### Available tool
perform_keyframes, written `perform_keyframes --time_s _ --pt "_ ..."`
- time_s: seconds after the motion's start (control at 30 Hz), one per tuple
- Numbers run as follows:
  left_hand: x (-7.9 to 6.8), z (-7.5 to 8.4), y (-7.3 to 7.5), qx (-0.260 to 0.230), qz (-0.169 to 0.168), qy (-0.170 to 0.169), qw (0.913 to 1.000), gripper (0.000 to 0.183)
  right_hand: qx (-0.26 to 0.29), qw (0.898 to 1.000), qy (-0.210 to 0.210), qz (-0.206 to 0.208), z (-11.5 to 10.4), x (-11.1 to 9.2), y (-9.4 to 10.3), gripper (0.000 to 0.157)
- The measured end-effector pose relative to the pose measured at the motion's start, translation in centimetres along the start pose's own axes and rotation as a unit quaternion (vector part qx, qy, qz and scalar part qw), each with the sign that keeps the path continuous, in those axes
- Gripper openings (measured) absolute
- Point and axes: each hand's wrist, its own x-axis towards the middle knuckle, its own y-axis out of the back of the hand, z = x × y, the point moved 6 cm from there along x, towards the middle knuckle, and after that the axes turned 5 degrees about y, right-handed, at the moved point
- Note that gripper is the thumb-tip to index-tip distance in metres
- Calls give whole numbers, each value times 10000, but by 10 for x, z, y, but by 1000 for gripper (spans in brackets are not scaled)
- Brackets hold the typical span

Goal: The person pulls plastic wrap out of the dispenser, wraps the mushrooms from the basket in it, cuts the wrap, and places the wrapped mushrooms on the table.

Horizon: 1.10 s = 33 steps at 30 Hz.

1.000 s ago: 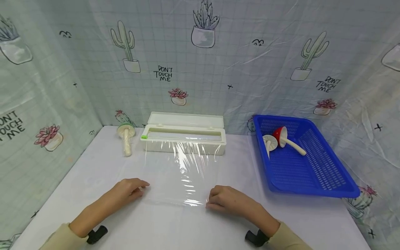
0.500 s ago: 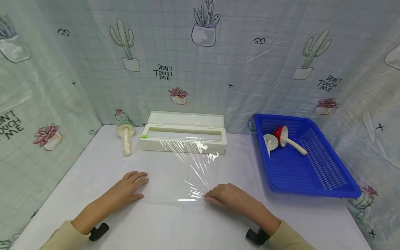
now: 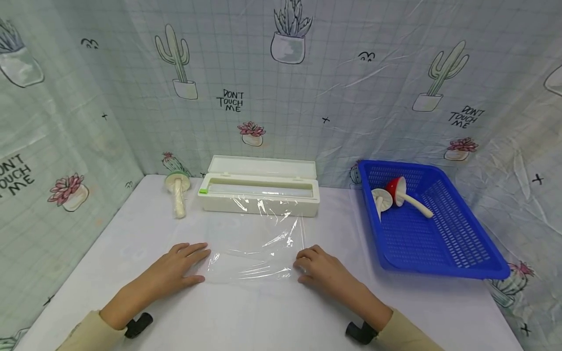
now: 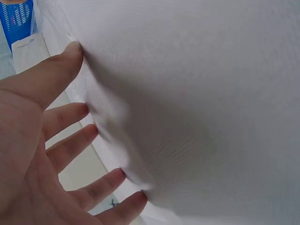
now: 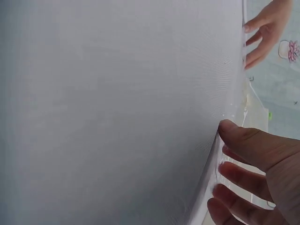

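Note:
A sheet of cling film (image 3: 256,248) lies over the white table, drawn out from a cling film dispenser (image 3: 259,204) with its lid raised. My left hand (image 3: 182,267) rests at the sheet's left edge, fingers spread and fingertips down on the surface; in the left wrist view the fingers (image 4: 70,145) are apart from the thumb. At the right edge, my right hand (image 3: 325,270) touches the film with loosely bent fingers. The right wrist view has its thumb (image 5: 239,136) and fingertips down along the film, not pinched together.
A blue plastic basket (image 3: 439,248) at the right holds a red-capped mushroom (image 3: 397,191) and a pale mushroom (image 3: 382,200). Left of the dispenser lies a green-capped mushroom (image 3: 178,195). A green slider (image 3: 203,191) sits at the dispenser's left end. Patterned cloth walls surround the table.
My left hand's fingers have spread out on the film's edge. My right hand has moved slightly away and opened its fingers at the right edge. The film's creases have shifted.

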Motion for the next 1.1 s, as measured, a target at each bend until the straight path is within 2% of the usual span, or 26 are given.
perform_keyframes --time_s 0.17,0.37,0.77,0.83,0.97,1.1 --pt "2 -1 -2 -246 -69 -29 9997 65 166 9998 51 -97 -1 -9 -2 25" --pt "1 -3 -7 -358 -316 109 9988 68 150 9993 174 -309 -7 -18 -1 26" --pt "0 -5 -9 -367 -192 -35 9991 67 181 9970 242 -714 -11 -27 5 40" --pt "0 -5 -9 -388 -172 -78 9991 67 114 9969 389 -680 -14 -29 8 41" --pt "-1 -4 -8 -370 -109 -139 9992 66 -76 9972 663 -350 -16 -32 23 39" --pt "0 -3 -8 -288 -14 -277 9992 66 -267 9968 729 -195 -17 -36 41 37"
